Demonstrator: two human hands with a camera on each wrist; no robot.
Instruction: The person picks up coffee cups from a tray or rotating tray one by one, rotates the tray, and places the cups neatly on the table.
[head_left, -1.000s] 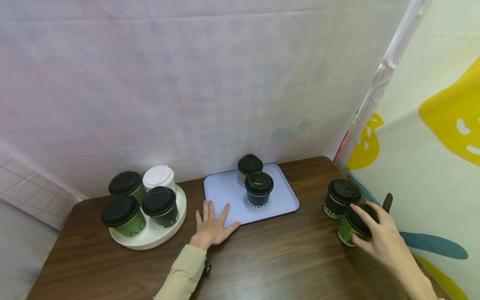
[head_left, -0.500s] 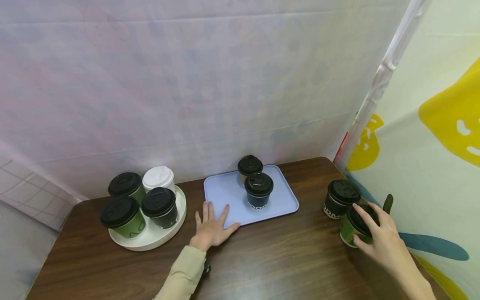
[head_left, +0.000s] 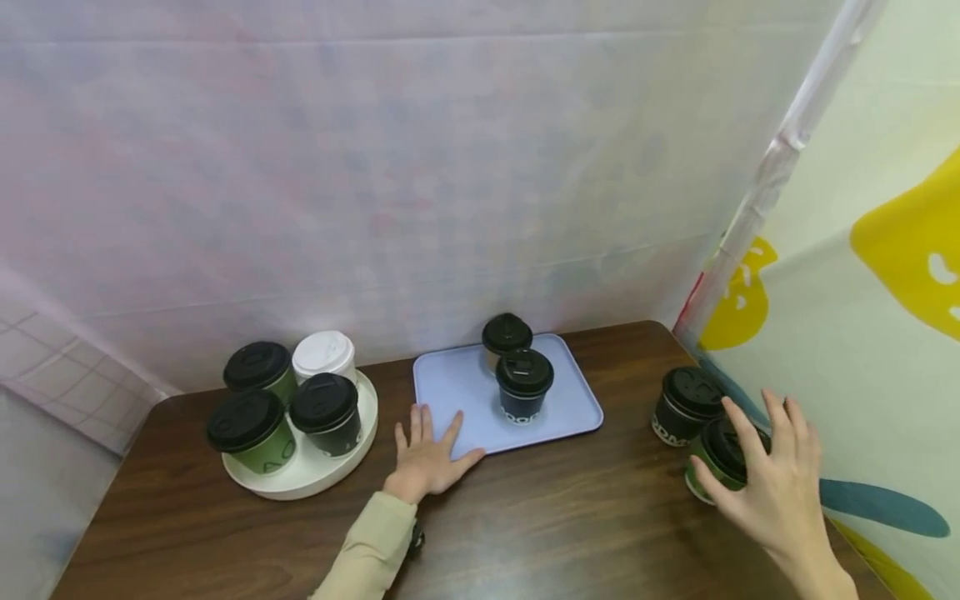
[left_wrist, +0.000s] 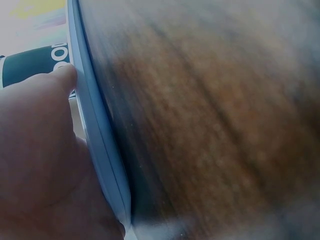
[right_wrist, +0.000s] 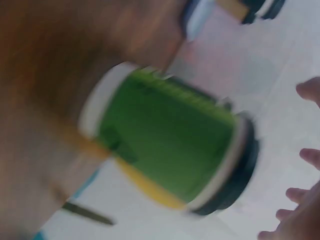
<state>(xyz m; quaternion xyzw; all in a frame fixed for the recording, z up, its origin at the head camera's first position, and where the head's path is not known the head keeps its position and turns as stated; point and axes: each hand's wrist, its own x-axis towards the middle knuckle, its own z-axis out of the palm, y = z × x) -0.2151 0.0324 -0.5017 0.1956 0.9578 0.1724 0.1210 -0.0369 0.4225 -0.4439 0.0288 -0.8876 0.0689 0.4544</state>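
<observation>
Green cup (head_left: pixel 712 467) with a black lid stands upright on the dark wooden table (head_left: pixel 570 517) near its right edge, just beside a black cup (head_left: pixel 684 406) whose white lettering is partly hidden and not readable in full; the right hand (head_left: pixel 780 492) is at the green cup with fingers spread and straight, fingertips over the lid, and the right wrist view shows the fingertips (right_wrist: pixel 310 90) apart from the cup wall, so no grip is seen; that view is blurred. The left hand (head_left: pixel 427 458) lies flat, palm down, fingers extended and spread, on the table at the near left corner of the lavender tray (head_left: pixel 457 392); the left wrist view shows the thumb (left_wrist: pixel 62 77) against the tray rim; a beige sleeve (head_left: pixel 367 550) covers the forearm.

The tray carries 2 black-lidded cups, a dark cup (head_left: pixel 523 396) in front with white letters too small to read and a second cup (head_left: pixel 506 337) behind it, touching or nearly so. A round white tray (head_left: pixel 300 479) on the left holds 4 cups: 2 green with black lids, 1 black, 1 white with a white lid.

A pale translucent sheet (head_left: pixel 375 167) forms the back wall; a white panel with yellow and teal shapes (head_left: pixel 885 292) closes the right side.
</observation>
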